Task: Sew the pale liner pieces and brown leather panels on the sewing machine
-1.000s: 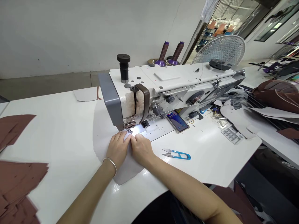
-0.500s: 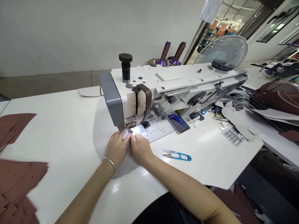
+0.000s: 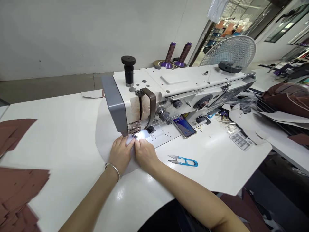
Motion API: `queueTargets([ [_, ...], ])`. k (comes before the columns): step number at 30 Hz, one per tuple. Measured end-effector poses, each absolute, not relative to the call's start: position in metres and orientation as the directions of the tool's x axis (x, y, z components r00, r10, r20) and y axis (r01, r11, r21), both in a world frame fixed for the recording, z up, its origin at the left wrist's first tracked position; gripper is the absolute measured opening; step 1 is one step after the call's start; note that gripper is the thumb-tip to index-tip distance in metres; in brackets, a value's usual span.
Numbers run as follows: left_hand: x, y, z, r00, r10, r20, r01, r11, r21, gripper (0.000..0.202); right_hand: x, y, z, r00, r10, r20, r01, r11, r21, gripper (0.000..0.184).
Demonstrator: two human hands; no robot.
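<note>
A white industrial sewing machine stands on the white table. A pale grey piece of material lies flat under its presser foot, lit by the machine's lamp. My left hand, with a silver bangle at the wrist, presses on the material just left of the needle, fingers together. My right hand presses beside it on the right, fingertips close to the foot. The two hands touch each other.
Blue thread snips lie right of my right hand. A phone rests on the machine bed. Brown cut pieces are stacked at the left edge. Two purple thread cones and a fan stand behind; more material is heaped at the right.
The grey material has fed away from me under the foot; its near edge is now closer to my wrists. My hands stay at the needle.
</note>
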State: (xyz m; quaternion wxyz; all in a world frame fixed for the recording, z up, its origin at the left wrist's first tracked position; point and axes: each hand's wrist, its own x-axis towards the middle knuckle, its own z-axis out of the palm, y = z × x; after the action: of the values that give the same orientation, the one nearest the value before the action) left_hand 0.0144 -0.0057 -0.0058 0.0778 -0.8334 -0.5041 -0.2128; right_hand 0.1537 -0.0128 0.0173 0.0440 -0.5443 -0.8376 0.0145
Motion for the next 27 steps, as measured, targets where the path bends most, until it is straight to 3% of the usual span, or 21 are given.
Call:
queueTargets([
  [17, 0.013, -0.0073, -0.0071, 0.421, 0.81, 0.409, 0.88, -0.474, 0.032, 0.036, 0.1562, -0.0121, 0.0211, -0.402, 0.916, 0.008, 0.91, 0.401, -0.106, 0.02],
  [27, 0.0191, -0.0111, -0.0015, 0.429, 0.746, 0.509, 0.864, -0.503, 0.009, 0.027, 0.1573, -0.0115, 0.0218, -0.413, 0.911, 0.011, 0.902, 0.411, -0.134, 0.019],
])
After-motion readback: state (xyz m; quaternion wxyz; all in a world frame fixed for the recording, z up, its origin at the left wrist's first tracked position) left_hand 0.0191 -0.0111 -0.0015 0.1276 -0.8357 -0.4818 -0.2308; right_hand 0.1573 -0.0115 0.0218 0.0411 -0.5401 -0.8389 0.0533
